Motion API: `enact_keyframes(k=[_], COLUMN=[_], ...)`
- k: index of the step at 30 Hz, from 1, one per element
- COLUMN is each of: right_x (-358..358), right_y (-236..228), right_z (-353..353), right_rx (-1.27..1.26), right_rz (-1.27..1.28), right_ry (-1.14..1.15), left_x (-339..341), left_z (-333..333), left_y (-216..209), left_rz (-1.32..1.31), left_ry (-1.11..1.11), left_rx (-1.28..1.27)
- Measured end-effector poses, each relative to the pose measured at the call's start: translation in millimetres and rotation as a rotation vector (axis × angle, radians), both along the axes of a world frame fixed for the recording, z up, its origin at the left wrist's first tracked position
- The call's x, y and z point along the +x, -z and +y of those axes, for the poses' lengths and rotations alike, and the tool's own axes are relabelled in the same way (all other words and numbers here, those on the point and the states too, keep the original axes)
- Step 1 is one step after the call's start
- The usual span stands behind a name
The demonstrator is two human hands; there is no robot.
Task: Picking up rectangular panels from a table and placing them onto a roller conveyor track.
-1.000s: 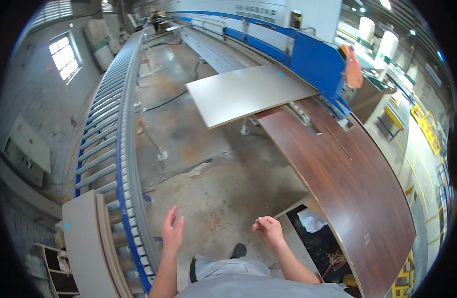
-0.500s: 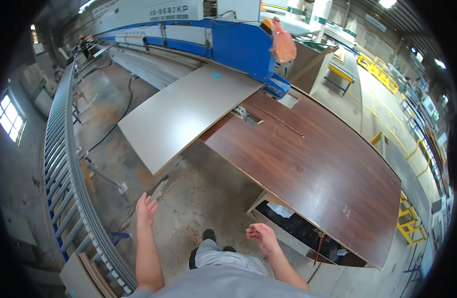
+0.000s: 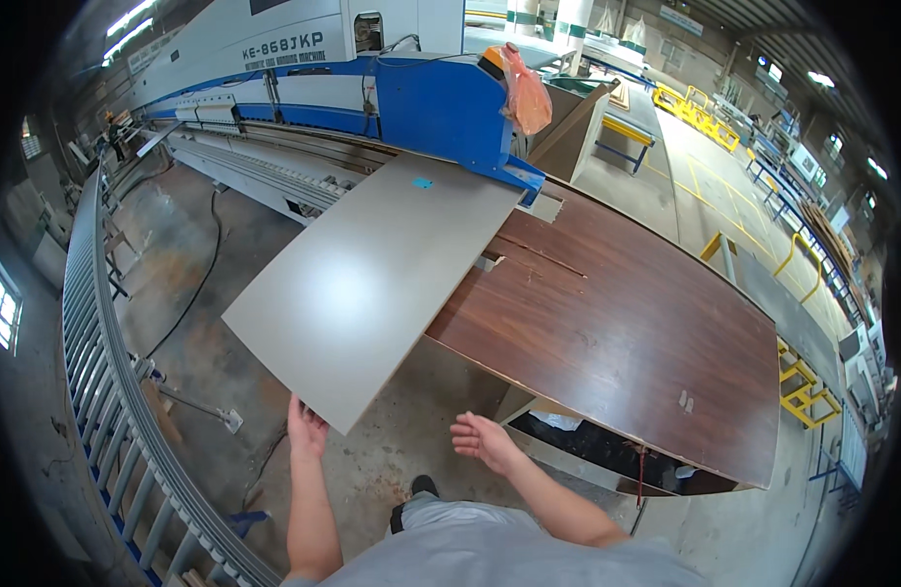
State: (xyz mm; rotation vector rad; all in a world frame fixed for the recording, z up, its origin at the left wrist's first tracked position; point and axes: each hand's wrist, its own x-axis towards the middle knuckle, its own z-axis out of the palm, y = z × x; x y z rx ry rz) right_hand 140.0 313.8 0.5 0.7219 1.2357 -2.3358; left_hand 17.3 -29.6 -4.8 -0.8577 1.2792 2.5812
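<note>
A large flat grey panel (image 3: 348,293) with a small blue sticker (image 3: 423,183) reaches out from the blue and white machine (image 3: 436,112) toward me. My left hand (image 3: 308,432) is at the panel's near edge, close to its nearest corner. Its fingers are curled against that edge, with the tips partly hidden by the board. My right hand (image 3: 484,442) hovers off the panel with nothing in it, fingers loosely bent and apart. It is nearest the front edge of the brown wood-grain tabletop (image 3: 617,323), without touching it. The grey panel overlaps the tabletop's left end.
A roller conveyor (image 3: 128,421) curves along my left. Below the tabletop is an open compartment (image 3: 592,445) with dark contents and a red-handled tool hanging (image 3: 640,474). An orange plastic bag (image 3: 527,93) hangs on the machine's corner. Yellow metal frames (image 3: 808,391) stand at right.
The grey panel has come farther out toward me. My left hand has met its near edge. My right hand has shifted slightly left, and the view has turned somewhat.
</note>
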Motion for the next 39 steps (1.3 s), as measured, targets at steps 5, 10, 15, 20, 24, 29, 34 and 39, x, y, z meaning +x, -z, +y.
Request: enact_keyframes(k=[5, 10, 15, 20, 24, 29, 34, 39], right_x=[-78, -118, -120, -94, -80, -46, 8, 48], right_y=[-8, -11, 13, 19, 18, 21, 30, 28], right_z=[-25, -34, -36, -32, -42, -64, -90, -38], right_rx=[0.062, -0.051, -0.116, -0.115, -0.075, -0.113, -0.215, -0.444], right_rz=[-0.010, -0.004, 0.109, 0.108, 0.086, 0.035, -0.006, 0.019], right_ry=[0.063, 0.180, 0.304, 0.323, 0.329, 0.309, 0.179, 0.075], left_x=[-2, -1, 2, 7, 7, 5, 23, 43], left_z=[-3, 0, 7, 6, -7, -17, -72, -89], left_y=[19, 13, 15, 18, 30, 21, 41, 27], left_rz=[0.039, 0.003, 0.087, 0.129, 0.106, 0.022, -0.029, -0.158], left_ry=[0.078, 0.055, 0.101, 0.143, 0.143, 0.065, 0.037, -0.006], left_rx=[0.137, 0.142, 0.206, 0.250, 0.291, -0.013, -0.147, -0.385])
